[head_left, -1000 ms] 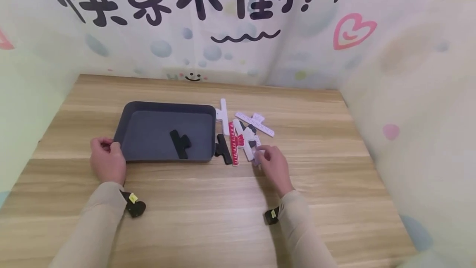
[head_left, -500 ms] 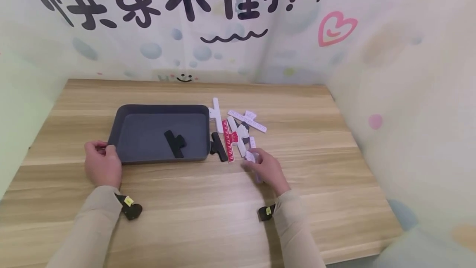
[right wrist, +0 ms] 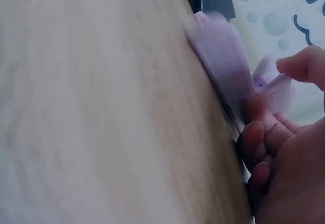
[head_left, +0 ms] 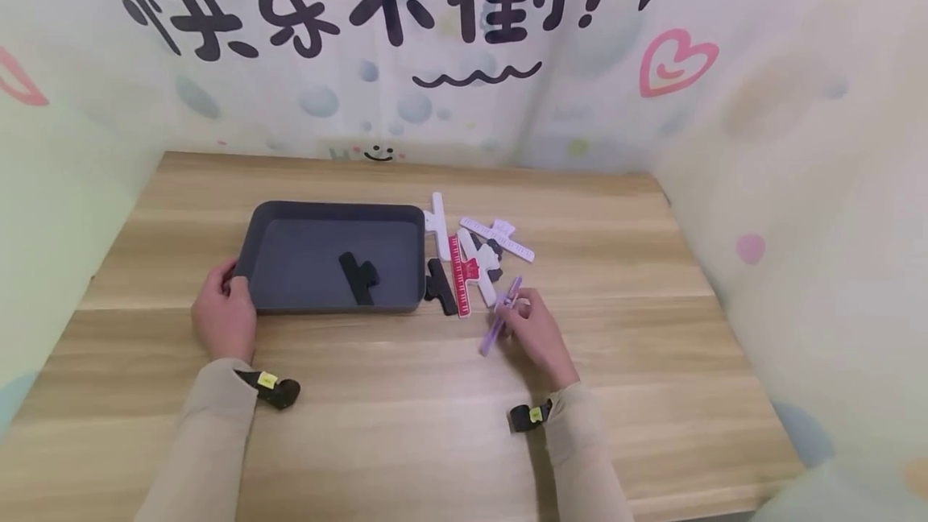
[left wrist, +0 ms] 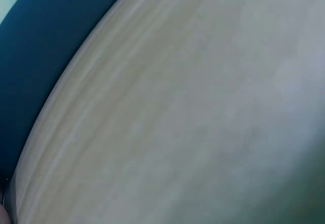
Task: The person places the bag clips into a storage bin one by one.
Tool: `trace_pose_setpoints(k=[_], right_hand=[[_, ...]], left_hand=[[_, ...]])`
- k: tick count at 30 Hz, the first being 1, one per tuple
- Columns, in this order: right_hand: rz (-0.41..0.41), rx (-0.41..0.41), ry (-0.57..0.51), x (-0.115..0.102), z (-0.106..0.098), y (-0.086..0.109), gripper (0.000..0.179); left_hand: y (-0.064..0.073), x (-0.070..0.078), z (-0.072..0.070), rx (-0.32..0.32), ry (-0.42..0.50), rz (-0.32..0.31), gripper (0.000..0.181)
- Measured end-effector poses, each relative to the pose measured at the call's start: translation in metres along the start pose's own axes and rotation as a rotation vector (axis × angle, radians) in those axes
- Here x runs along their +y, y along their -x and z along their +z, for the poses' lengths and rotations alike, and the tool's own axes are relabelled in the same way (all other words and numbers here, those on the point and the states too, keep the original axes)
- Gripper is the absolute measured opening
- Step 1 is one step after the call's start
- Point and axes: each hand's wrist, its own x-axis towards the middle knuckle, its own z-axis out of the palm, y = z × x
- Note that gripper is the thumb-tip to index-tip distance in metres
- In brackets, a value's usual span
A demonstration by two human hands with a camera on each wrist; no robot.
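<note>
A dark grey rectangular tray (head_left: 296,264) sits on the left of the table with one black clip (head_left: 357,277) lying in it. My left hand (head_left: 225,316) grips the tray's near left corner, its fingers curled at the rim. To the right of the clip pile, my right hand (head_left: 540,338) pinches a light purple clip (head_left: 490,337), seen nearly edge-on. The right wrist view shows the same purple clip (right wrist: 221,54) between thumb and fingers, its wide bar pointing away. Only the tray's side wall (left wrist: 45,56) and the tabletop fill most of the left wrist view.
Beside the tray's right edge lie a white clip (head_left: 438,224), another black clip (head_left: 441,288) and a red clip (head_left: 460,276). A white clip (head_left: 478,264) overlaps a dark one (head_left: 495,252). Behind them lies a pale lilac clip (head_left: 500,238). A printed curtain (head_left: 464,119) hangs behind the table.
My right hand has picked the purple clip out of the pile's near right side and turned it edge-on. My left hand keeps its grip on the tray.
</note>
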Motion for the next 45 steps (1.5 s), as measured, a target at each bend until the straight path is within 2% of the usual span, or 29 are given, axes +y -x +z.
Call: trace_pose_setpoints(k=[3,10,14,20,26,29,33,40,45], right_hand=[[-0.03,0.002,-0.035,0.003,0.002,-0.001,0.028],[-0.061,0.034,0.044,0.004,0.004,-0.004,0.024],[-0.067,0.064,0.008,0.004,0.005,-0.004,0.021],[-0.062,0.111,-0.025,-0.002,0.007,-0.006,0.029],[-0.044,0.15,0.024,-0.004,0.008,-0.006,0.038],[-0.028,0.148,0.034,-0.003,0.009,-0.005,0.035],[-0.021,0.16,-0.046,-0.001,0.01,-0.003,0.033],[-0.102,0.193,-0.276,0.007,0.011,0.0,0.035],[-0.146,0.27,-0.375,0.008,0.013,0.001,0.037]], left_hand=[[-0.001,-0.001,0.001,0.003,0.005,0.014,0.039],[-0.002,-0.002,0.002,-0.007,0.042,-0.025,0.037],[-0.002,0.0,0.003,-0.014,0.033,-0.013,0.037],[-0.004,0.005,0.003,-0.012,0.048,0.009,0.035],[-0.001,0.006,0.003,-0.005,0.049,0.01,0.035],[0.0,0.005,0.003,0.009,0.056,0.01,0.035],[0.0,0.004,0.004,0.011,0.056,0.012,0.035],[0.0,0.002,0.003,-0.008,0.063,0.009,0.035],[0.0,0.002,0.002,-0.011,0.052,0.013,0.036]])
